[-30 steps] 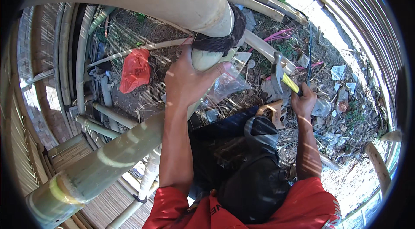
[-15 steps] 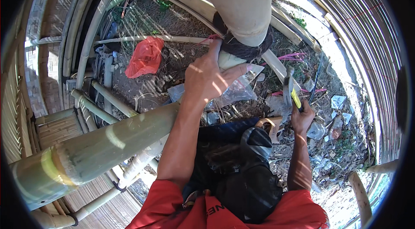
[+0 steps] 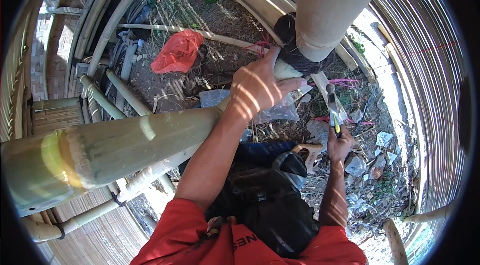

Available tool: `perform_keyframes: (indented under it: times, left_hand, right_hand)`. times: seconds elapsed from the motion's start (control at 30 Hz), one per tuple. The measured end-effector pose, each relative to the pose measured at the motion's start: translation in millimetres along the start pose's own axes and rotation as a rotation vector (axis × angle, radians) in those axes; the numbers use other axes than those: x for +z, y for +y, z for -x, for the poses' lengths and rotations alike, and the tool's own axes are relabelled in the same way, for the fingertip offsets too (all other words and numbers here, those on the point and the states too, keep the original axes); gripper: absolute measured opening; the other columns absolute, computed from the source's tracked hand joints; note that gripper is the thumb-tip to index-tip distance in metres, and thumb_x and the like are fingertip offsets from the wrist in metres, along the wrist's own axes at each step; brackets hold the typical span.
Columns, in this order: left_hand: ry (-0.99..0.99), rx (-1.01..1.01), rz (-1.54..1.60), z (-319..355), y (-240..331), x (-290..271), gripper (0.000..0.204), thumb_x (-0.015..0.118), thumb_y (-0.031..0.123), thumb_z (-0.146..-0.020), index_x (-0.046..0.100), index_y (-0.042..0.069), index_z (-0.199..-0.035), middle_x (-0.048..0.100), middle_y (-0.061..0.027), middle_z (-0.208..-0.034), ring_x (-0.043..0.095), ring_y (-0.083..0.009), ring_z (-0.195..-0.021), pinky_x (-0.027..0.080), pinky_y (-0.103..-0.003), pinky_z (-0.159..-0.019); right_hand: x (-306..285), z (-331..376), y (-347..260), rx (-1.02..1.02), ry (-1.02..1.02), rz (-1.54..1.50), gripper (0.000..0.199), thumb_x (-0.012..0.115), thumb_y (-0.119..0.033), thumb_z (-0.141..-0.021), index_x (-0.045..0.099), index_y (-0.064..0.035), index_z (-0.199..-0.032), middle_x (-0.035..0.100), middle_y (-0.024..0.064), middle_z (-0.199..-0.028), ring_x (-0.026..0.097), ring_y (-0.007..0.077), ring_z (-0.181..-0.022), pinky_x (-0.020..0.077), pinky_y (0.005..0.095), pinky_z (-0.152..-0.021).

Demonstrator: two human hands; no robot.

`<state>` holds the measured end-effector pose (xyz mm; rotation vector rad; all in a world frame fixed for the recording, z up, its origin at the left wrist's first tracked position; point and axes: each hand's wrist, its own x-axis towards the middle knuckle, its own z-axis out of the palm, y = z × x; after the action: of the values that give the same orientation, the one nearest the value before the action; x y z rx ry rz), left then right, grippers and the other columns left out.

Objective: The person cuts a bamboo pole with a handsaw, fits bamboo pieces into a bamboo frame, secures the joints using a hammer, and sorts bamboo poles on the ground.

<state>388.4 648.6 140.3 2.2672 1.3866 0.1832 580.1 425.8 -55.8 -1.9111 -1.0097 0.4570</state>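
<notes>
My left hand (image 3: 257, 85) grips the end of a pale bamboo piece (image 3: 286, 70), its thumb and fingers spread round the sides. Right above it, dark fibre rope (image 3: 315, 62) is wrapped about the joint below a thick upright bamboo post (image 3: 340, 5). My right hand (image 3: 340, 146) is closed round the yellow and black handle of a hammer (image 3: 331, 97). The hammer's metal head points up, to the right of the rope and apart from it.
A thick bamboo pole (image 3: 135, 140) lies across the left, beside my left forearm. A handsaw's wooden handle (image 3: 309, 155) shows near my right hand. An orange plastic bag (image 3: 178, 51) and plastic scraps (image 3: 355, 166) lie on the ground. Slatted bamboo walls (image 3: 440, 65) curve round the right side.
The view has shifted, carrying the post and rope to the right. My right hand has brought the hammer slightly left and nearer the rope. My left hand keeps its grip.
</notes>
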Motion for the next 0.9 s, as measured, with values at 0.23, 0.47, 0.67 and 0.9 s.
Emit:
perform_keyframes:
  times: [0.23,0.47,0.67,0.9]
  left_hand:
    - [-0.129,-0.101,-0.079,-2.2,14.7,-10.5,0.105,0.080,0.068,-0.077,0.044,-0.011,-0.138,0.072,-0.0319,-0.101,0.072,-0.0469,-0.097,0.058,-0.049,-0.089]
    - [-0.122,-0.176,-0.100,-1.0,16.9,-10.9,0.088,0.086,0.054,-0.073,0.045,-0.004,-0.125,0.072,-0.0292,-0.097,0.073,-0.0461,-0.094,0.059,-0.050,-0.085]
    - [-0.086,-0.148,-0.086,-1.0,13.7,-3.7,0.084,0.087,0.052,-0.073,0.047,-0.004,-0.122,0.073,-0.0275,-0.098,0.073,-0.0458,-0.095,0.059,-0.050,-0.084]
    - [-0.082,-0.122,-0.099,-0.2,12.2,-4.1,0.082,0.086,0.052,-0.075,0.047,-0.004,-0.120,0.072,-0.0275,-0.096,0.072,-0.0462,-0.095,0.059,-0.050,-0.084]
  right_hand:
    - [-4.2,20.3,22.3,0.207,-0.067,0.101,0.034,0.079,-0.026,-0.093,0.068,0.0019,-0.079,0.051,0.0078,-0.056,0.043,0.0121,-0.054,0.0398,0.0339,-0.051]
    - [-1.2,19.5,19.4,0.278,-0.144,0.213,0.039,0.079,-0.038,-0.092,0.076,0.0010,-0.094,0.065,0.0145,-0.064,0.058,0.0205,-0.056,0.0488,0.0383,-0.058]
    - [3.9,19.7,19.2,0.302,-0.144,0.246,0.047,0.077,-0.045,-0.092,0.077,0.0010,-0.103,0.073,0.0225,-0.079,0.073,0.0359,-0.074,0.0544,0.0450,-0.071]
    - [2.7,15.5,12.1,0.355,-0.207,0.254,0.046,0.077,-0.044,-0.092,0.076,0.0023,-0.098,0.072,0.0210,-0.075,0.071,0.0350,-0.068,0.0534,0.0431,-0.066]
